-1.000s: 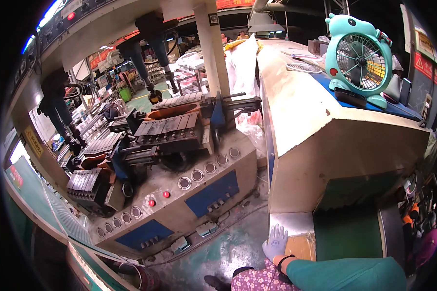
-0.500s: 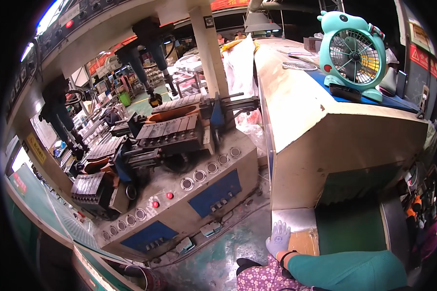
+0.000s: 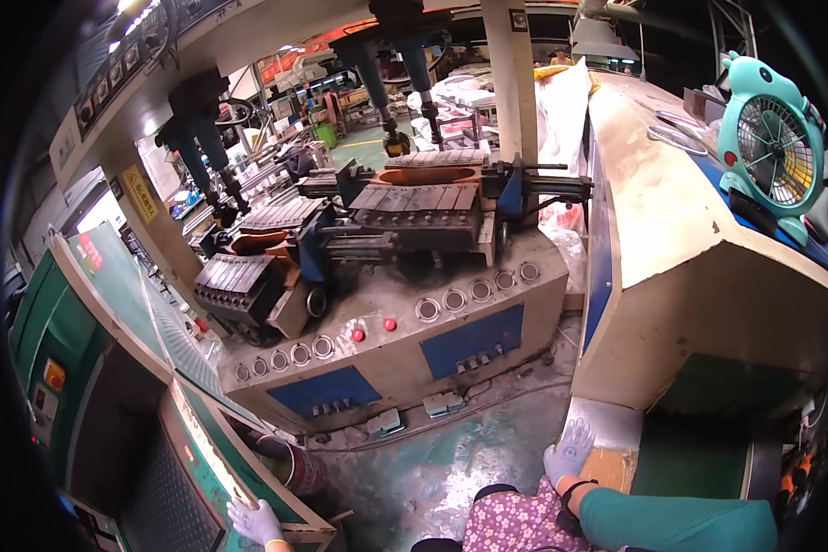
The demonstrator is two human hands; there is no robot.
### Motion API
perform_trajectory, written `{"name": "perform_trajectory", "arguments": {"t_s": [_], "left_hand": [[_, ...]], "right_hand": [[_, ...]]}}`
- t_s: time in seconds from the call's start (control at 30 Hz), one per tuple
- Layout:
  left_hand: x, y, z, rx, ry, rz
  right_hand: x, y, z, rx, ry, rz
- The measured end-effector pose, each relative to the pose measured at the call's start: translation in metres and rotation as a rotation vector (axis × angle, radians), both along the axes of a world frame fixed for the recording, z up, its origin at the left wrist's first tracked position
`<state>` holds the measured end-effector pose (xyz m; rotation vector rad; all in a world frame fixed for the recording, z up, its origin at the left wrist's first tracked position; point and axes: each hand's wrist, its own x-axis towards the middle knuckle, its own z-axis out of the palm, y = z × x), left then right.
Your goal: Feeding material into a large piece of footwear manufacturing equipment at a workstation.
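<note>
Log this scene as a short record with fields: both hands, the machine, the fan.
Left hand: gloved, open, at the green frame's edge
Right hand: gloved, open, at the metal plate, beside a brown patch
Machine: beige base, two red buttons, two blue panels
Fan: turquoise, animal-shaped, atop the beige housing at right

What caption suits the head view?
Left gloved hand at green frame, right gloved hand at metal ledge of beige machine, red-buttoned machine ahead.
</note>
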<state>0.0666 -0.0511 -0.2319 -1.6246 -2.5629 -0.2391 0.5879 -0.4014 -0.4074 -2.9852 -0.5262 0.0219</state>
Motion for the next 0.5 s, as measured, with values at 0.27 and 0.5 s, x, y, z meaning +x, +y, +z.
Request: {"name": "perform_trajectory", "arguments": {"t_s": [0.27, 0.5], "left_hand": [[0.004, -0.002, 0.004, 0.009, -0.028, 0.004], [0.003, -0.002, 0.002, 0.049, -0.057, -0.004]], "right_hand": [[0.0, -0.002, -0.006, 0.022, -0.095, -0.008], [0.0, 0.0, 0.002, -0.013, -0.074, -0.007]]}}
